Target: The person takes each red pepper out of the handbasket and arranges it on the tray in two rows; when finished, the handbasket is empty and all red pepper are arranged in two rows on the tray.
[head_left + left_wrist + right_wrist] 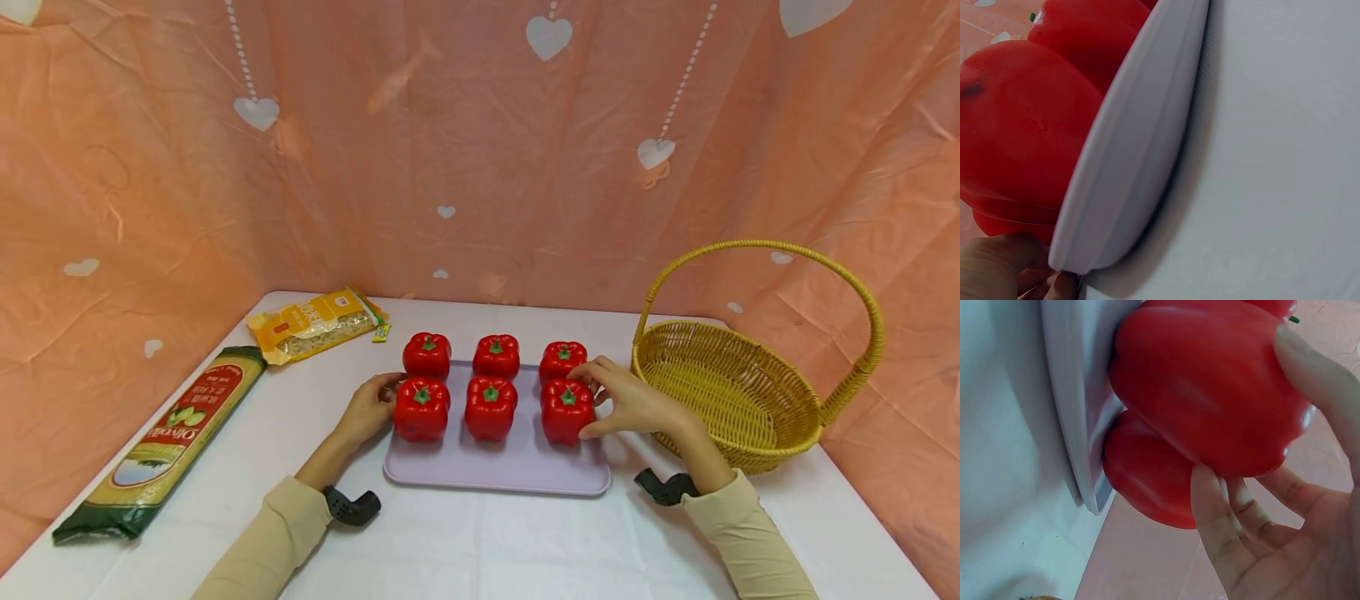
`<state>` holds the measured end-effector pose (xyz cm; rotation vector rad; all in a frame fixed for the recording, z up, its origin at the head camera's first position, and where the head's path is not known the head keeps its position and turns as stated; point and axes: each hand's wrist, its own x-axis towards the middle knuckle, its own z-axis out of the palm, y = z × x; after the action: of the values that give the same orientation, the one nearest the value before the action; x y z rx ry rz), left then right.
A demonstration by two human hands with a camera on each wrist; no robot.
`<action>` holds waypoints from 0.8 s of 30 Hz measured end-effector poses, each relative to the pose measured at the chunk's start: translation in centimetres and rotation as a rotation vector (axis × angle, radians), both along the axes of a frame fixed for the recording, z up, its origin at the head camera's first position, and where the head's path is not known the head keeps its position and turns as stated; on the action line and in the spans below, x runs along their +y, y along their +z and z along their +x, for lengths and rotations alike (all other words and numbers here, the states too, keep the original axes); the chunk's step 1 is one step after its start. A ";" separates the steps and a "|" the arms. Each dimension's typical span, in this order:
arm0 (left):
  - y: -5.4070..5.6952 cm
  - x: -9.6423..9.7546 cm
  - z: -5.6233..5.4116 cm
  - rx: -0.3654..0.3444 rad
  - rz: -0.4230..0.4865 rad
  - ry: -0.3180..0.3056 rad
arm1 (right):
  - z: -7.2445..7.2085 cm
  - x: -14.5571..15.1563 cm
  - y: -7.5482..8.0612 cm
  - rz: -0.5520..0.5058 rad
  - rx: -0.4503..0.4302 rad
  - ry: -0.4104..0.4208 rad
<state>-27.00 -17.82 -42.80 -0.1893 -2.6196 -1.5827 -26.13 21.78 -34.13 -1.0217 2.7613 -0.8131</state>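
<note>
Several red bell peppers stand in two rows on a pale purple tray (495,473), stems up. My right hand (637,405) holds the front right bell pepper (562,421), thumb on its near side and fingers on its far side. In the right wrist view, the fingertips and thumb lie against this bell pepper (1204,381), which is beside the tray's rim (1072,419). My left hand (367,410) grips the tray's left edge, next to the front left bell pepper (422,417). The left wrist view shows its curled fingers (994,262) at the tray's rim (1138,131).
A yellow wicker basket (806,425) with a tall handle stands on the right. At left lie a long green-and-gold pack (168,446) and a yellow bag of grain (318,325), with a small yellow packet (381,334) nearby. A pink curtain (480,150) hangs behind the white table (480,550).
</note>
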 end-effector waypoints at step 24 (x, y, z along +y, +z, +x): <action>0.1 0.2 0.0 0.002 0.000 -0.002 | 0.0 0.4 0.1 -0.044 -0.006 0.011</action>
<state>-26.97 -17.59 -42.68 -0.1928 -2.6188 -1.5825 -26.09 22.16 -34.00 -1.0395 2.7423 -0.8775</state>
